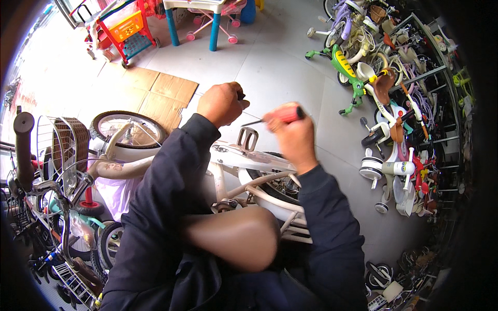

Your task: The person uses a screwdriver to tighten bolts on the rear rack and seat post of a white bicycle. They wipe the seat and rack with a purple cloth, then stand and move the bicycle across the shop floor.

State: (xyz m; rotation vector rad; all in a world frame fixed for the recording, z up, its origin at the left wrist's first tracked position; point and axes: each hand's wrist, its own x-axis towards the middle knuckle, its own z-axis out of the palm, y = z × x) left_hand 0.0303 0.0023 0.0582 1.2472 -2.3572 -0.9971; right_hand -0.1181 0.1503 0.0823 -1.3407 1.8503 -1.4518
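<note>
My right hand (294, 136) is closed around the red handle of a screwdriver (284, 114), whose thin shaft points left toward my other hand. Raised just beyond the bicycle, my left hand (220, 105) pinches a small black part (240, 96) that is mostly covered by the fingers. Below both hands is a cream bicycle (124, 168) with a white chain guard. Its pedal (248, 139) sticks up beneath the gap between my hands. The brown saddle (233, 237) lies in front of my body, between my forearms.
Flattened cardboard (168, 93) lies on the tiled floor beyond the front wheel (129, 129). A wire basket (67, 142) and handlebar grip (23, 150) extend left. Children's ride-on toys (397, 168) crowd a rack at right. A toy shopping cart (127, 31) stands far left.
</note>
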